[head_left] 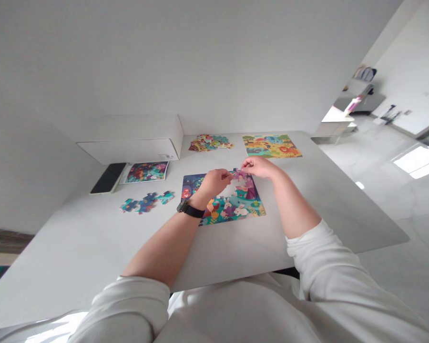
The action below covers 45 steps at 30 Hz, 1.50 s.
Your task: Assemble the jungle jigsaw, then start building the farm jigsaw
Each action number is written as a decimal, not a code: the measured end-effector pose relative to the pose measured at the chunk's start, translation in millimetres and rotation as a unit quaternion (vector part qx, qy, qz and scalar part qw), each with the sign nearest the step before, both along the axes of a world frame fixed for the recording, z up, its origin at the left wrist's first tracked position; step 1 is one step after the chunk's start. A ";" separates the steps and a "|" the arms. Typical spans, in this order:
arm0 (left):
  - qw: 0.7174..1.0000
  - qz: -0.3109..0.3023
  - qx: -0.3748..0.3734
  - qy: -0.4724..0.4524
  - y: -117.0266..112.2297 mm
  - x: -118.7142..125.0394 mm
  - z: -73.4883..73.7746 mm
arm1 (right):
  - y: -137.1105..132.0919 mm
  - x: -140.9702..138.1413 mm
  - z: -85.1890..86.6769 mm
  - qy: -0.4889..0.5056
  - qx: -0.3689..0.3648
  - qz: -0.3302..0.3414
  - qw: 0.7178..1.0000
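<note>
A colourful jigsaw puzzle with rabbits and plants lies on the table in front of me, with a pale gap around its upper middle. My left hand, wearing a black watch, is over the puzzle's upper part. Its fingers are pinched together, and whatever they hold is hidden. At the puzzle's top edge my right hand has thumb and fingers closed on a small purple puzzle piece. Loose blue-green puzzle pieces lie to the left of the puzzle.
Behind the puzzle is a pile of mixed puzzle pieces. A yellow animal puzzle lies at the back right. On the left are a phone, a picture card and a white box against the wall. The white table's edge runs along the right.
</note>
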<state>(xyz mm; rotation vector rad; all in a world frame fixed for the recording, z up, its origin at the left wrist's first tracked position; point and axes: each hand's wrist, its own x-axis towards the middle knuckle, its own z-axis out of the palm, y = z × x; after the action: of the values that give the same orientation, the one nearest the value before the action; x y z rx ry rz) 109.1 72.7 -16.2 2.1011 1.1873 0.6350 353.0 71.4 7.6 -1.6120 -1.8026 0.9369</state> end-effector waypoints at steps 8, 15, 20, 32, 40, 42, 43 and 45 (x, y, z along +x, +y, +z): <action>0.999 -0.009 0.033 0.028 -1.3 -3.3 4.4 | -0.4 -1.3 -3.9 -0.131 -0.033 0.012 0.991; 0.984 -0.050 0.104 0.137 -8.6 -2.1 15.4 | 0.7 -5.3 -6.8 -0.183 -0.044 0.012 0.982; 0.973 -0.077 0.125 0.179 -14.0 -1.7 14.4 | 0.2 -9.5 -7.9 -0.210 -0.045 0.010 0.977; 0.925 -0.216 0.204 0.237 -24.2 5.5 -0.9 | 1.8 -15.3 -15.5 -0.266 -0.042 0.001 0.963; 0.919 -0.240 0.189 0.252 -24.2 4.9 -8.9 | 5.0 -12.4 -26.3 -0.250 -0.038 -0.006 0.967; 0.918 -0.242 0.187 0.253 -23.9 4.5 -8.4 | 3.8 -11.2 -23.8 -0.253 -0.037 -0.016 0.967; 0.918 -0.241 0.185 0.254 -24.0 4.3 -7.9 | 3.0 -10.6 -21.8 -0.256 -0.037 -0.021 0.966; 0.920 -0.238 0.180 0.253 -24.7 4.1 -6.4 | 1.3 -9.8 -17.5 -0.264 -0.036 -0.029 0.963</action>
<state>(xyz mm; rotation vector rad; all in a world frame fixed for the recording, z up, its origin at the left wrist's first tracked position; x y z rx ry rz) 113.2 48.0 -22.6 2.8531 0.7770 0.0770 343.2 72.7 -9.9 -2.0941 -2.0625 0.5806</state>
